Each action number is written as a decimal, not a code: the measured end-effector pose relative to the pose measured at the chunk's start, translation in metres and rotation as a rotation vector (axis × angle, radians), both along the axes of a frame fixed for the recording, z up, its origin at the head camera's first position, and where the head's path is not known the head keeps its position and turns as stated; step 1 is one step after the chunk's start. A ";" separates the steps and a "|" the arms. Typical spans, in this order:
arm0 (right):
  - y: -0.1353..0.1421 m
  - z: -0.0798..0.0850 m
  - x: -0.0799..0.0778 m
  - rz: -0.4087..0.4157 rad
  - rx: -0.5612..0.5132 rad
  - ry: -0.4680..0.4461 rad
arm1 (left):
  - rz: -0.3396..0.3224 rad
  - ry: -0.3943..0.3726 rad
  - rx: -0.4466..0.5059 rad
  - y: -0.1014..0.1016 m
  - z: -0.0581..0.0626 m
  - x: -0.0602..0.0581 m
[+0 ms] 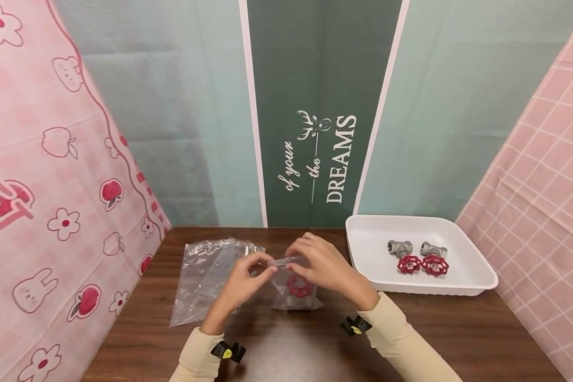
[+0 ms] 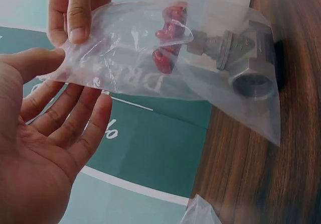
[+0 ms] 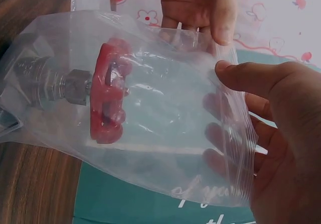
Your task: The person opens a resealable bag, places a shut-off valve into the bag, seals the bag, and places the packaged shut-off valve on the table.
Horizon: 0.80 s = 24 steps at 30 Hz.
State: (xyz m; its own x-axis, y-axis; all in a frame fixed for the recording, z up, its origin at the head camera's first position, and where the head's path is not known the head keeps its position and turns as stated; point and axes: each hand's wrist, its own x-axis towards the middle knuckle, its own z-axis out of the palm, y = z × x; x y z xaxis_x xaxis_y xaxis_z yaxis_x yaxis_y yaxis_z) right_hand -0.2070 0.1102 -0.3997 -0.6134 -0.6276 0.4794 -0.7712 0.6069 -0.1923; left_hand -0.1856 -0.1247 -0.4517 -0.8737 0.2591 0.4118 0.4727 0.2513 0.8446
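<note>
A clear zip bag [image 3: 160,98] stands upright on the table, a metal valve [image 2: 241,53] with a red handwheel [image 3: 108,91] inside it. The valve body sits at the bag's bottom, the wheel above it. My left hand [image 1: 245,278] pinches one end of the bag's top edge between thumb and forefinger; its other fingers spread behind the plastic in the left wrist view. At the other end, my right hand [image 1: 322,265] pinches the zip strip [image 3: 238,143], thumb in front and fingertips showing through the film.
Several flat clear bags [image 1: 205,276] lie on the wooden table [image 1: 286,350] at the left. At the right is a white tray [image 1: 458,284] holding two more valves [image 1: 401,249] with red wheels. Printed cloths hang behind and at both sides.
</note>
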 end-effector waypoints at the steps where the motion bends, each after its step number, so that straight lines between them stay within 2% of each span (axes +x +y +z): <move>1: 0.000 0.000 0.000 -0.001 0.000 -0.008 | 0.005 0.008 -0.001 0.000 0.000 0.000; 13: -0.009 0.004 -0.002 0.046 0.043 -0.055 | 0.041 0.085 -0.017 -0.001 -0.002 -0.001; 24: -0.013 0.001 -0.003 0.055 0.032 -0.053 | 0.042 0.099 -0.001 0.001 -0.002 0.000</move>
